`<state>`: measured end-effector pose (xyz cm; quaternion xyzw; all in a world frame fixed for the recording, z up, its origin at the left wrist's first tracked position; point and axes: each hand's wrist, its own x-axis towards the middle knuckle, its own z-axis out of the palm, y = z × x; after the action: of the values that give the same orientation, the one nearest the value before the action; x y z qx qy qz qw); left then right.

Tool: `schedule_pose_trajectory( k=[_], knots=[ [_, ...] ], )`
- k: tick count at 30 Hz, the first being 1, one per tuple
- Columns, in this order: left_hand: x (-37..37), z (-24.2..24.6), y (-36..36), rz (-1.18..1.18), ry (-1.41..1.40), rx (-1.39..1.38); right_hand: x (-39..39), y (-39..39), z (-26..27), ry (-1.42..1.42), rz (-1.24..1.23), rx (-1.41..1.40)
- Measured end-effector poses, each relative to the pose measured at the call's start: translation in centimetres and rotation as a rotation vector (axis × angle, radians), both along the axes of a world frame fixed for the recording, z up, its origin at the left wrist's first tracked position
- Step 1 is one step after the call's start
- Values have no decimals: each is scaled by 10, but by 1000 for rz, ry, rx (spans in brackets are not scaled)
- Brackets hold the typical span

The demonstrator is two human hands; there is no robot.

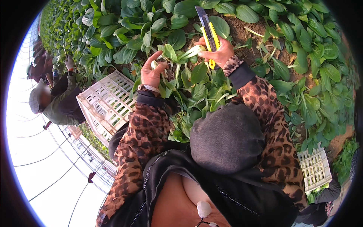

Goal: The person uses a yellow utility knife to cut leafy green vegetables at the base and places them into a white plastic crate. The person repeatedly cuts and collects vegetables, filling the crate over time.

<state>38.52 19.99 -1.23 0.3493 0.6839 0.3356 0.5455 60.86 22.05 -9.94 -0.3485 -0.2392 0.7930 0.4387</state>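
Observation:
My right hand (219, 52) grips a yellow snap-off utility knife (210, 38), its blade out and pointing up the picture. The thumb of that hand also touches the pale base of a bok choy plant (191, 53), whose leaves reach towards my left hand (153, 69). A pale bok choy stem (154, 64) shows between the thumb and fingers of my left hand; the fingers partly hide it. Loose bok choy leaves (200, 90) lie below my hands, in front of my knee (227, 139).
A white plastic crate (109, 98) stands tilted to the left. Beyond it a person (61, 105) crouches among the plants. Dense bok choy (136, 25) grows ahead, with bare soil (241, 28) to the right. Another crate (316, 170) and a person's sleeve (329, 191) are at lower right.

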Motion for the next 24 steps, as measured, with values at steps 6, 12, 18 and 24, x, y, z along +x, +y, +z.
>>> schedule_pose_trajectory(
  k=[6,12,18,24],
  knots=[
    [33,36,21,-629,576,194,2,0,15,-135,77,356],
    [52,25,47,-998,507,57,5,7,11,-220,232,411],
    [19,12,43,-1001,70,-51,27,6,2,167,480,180],
    [9,14,40,-752,553,-197,24,3,4,160,377,48]
  ],
)
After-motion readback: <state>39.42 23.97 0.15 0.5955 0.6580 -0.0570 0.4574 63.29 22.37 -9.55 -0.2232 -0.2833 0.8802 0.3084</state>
